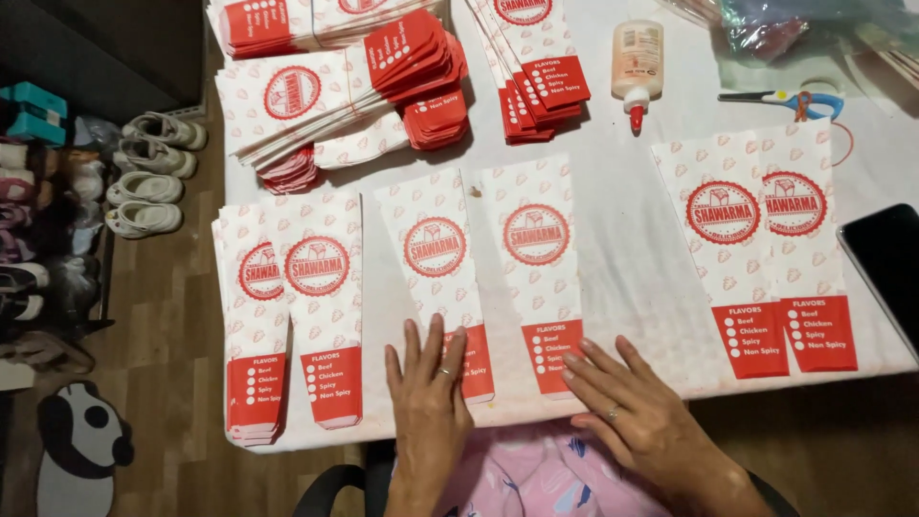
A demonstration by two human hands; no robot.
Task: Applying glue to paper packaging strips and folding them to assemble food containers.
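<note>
My left hand [427,397] lies flat, fingers apart, on the red lower end of a white and red printed paper sleeve [434,251] at the table's front edge. My right hand [632,402] rests flat beside it, fingertips touching the red end of a second sleeve [536,239] just to the right. Neither hand grips anything. Both sleeves lie flat, lengthwise, on the white table [632,258].
A small stack of sleeves [292,316] lies at the front left, two more [756,249] at the right. Piles of sleeves [354,91] fill the back. A glue bottle [638,62], scissors [780,99] and a dark phone [890,263] lie right. Shoes [148,172] line the floor left.
</note>
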